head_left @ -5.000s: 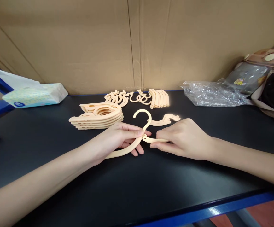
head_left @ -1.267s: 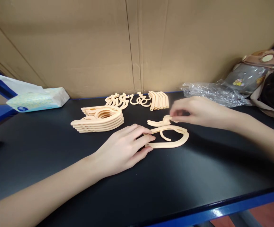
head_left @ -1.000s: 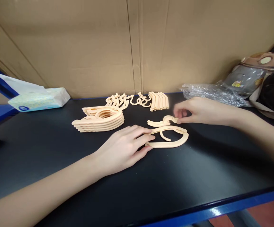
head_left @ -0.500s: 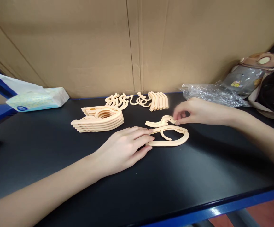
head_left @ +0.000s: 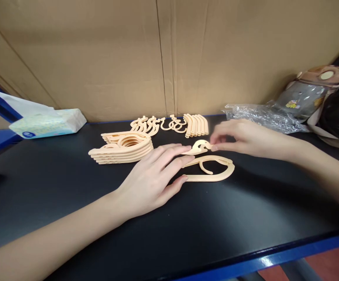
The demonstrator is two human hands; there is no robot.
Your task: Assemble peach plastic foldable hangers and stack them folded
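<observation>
A folded peach plastic hanger [head_left: 213, 173] lies flat on the black table [head_left: 70, 195]. My left hand [head_left: 154, 177] rests beside its left end with fingers stretched out, the fingertips reaching toward a small curved peach hanger piece [head_left: 198, 146]. My right hand [head_left: 239, 136] pinches the right end of that curved piece between thumb and fingers, just above the folded hanger.
A stack of folded hangers [head_left: 122, 147] sits left of centre. Rows of loose hooks and arms [head_left: 172, 124] lie at the cardboard wall. A tissue pack [head_left: 46, 121] is at far left, crumpled clear plastic [head_left: 260, 115] and a water jug [head_left: 306, 93] at right. Blue table edge [head_left: 274, 257] runs in front.
My right hand has slid the curved piece leftward toward my left hand. My left fingers have lifted off the folded hanger's end and stretched toward the piece. Five seconds ago both hands held the hanger unfolded.
</observation>
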